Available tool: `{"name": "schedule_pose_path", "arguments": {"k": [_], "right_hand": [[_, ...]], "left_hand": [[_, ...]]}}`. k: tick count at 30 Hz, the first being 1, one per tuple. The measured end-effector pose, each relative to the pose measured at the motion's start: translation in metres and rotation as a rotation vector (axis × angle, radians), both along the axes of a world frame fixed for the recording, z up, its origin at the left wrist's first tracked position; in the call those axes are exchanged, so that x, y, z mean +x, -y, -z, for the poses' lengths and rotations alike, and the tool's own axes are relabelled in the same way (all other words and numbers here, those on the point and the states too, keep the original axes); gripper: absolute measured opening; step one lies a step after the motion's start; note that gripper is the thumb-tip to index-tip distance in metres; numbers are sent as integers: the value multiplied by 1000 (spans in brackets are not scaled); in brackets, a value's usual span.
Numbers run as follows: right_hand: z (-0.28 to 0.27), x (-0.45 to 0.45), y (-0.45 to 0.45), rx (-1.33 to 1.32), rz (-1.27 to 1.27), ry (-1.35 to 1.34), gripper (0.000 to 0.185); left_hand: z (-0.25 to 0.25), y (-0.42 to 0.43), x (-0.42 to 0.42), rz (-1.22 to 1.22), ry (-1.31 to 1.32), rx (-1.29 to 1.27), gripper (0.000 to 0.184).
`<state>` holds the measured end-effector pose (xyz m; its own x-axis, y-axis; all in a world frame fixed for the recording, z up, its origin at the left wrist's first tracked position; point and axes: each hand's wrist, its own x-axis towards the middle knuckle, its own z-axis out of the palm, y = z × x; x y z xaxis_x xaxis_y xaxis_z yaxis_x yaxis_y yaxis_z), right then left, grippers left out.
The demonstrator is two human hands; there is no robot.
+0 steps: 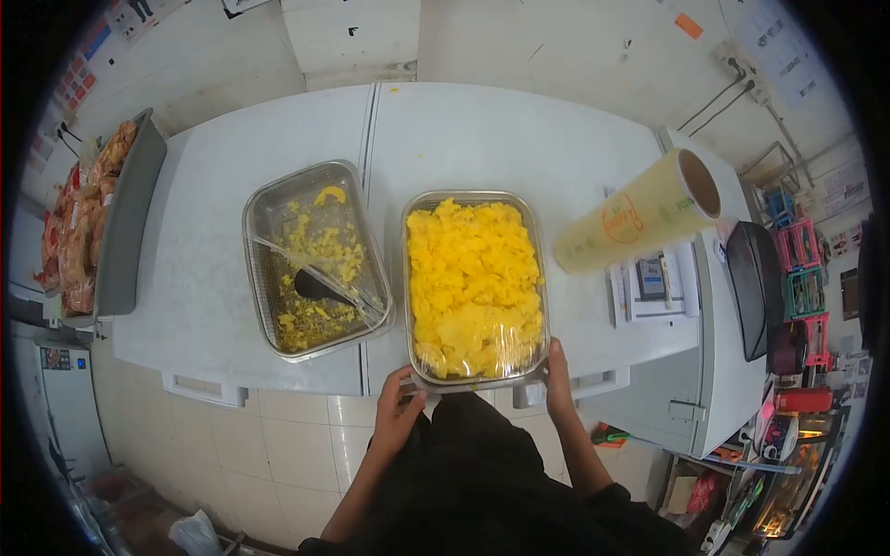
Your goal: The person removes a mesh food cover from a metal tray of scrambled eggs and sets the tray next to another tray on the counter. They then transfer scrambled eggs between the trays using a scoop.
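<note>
A metal tray (405, 278) full of yellow, scrambled-egg-like food (475, 278) stands at the middle of the white worktop, with shiny clear film over its near part. My left hand (399, 408) is at the tray's near left corner, its fingers curled against the edge. At the near right corner, my right hand (558, 382) holds the tray's side. Left of it is a perforated metal tray (255, 287) with yellow scraps, a clear utensil (343, 289) and a dark oval part lying in it. A large roll of clear film (621, 218) stands to the right.
A grey bin (139, 213) of bagged food is at the far left of the white worktop (195, 232). Papers with a small dark device (652, 278) lie behind the roll's base. On the right are a black case (749, 287) and coloured baskets (803, 278).
</note>
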<state>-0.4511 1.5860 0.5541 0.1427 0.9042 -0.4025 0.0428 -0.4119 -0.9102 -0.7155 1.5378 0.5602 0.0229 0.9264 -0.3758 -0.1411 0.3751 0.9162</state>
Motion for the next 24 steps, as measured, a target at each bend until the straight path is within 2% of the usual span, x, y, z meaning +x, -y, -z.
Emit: {"name": "schedule_pose_path", "arguments": {"k": [2,3,4,6,7,8,11,13,14,16,17,19,20,22,23,24], "right_hand": [[-8,-4,24,-138,59,-5,55],[-8,-3,31,-164,10,-136,54],[-10,-5,36,-170,13,-140,54],[-17,-12,42,-119,59,-206,49],[-12,-14,43,-104,86,-286,47],[-10,-17,44,-97,88,-293,47],[-6,-24,43,-73,119,-288,43],[-13,-4,50,-112,92,-256,44],[-13,-4,49,-112,93,-258,44],[-12,-6,46,-79,57,-208,45],[-12,-5,45,-79,54,-210,45],[-13,-3,44,-67,-1,-154,45],[-17,1,47,-77,-3,-153,45],[-17,1,47,-38,-30,-92,46],[-18,1,47,-43,-35,-94,46],[-18,1,48,-38,-29,-83,45]], "left_hand": [[-7,2,3,17,-22,-11,47],[-11,0,5,34,-41,-14,51],[-14,-2,8,37,-45,-20,51],[-21,-5,16,48,-392,59,60],[-17,-8,16,-3,-335,103,70],[-16,-12,12,-1,-342,110,70],[-6,-22,-8,30,-375,140,65],[7,-19,-2,45,-363,191,47],[10,-18,-3,46,-364,192,47],[7,-19,-6,80,-404,203,24],[7,-19,-6,77,-407,203,24],[6,-20,-4,100,-689,479,11],[0,-17,0,100,-689,468,11],[-14,-16,3,22,-956,621,9],[-11,-11,2,20,-959,615,9],[-4,-5,1,3,-769,559,7]]}}
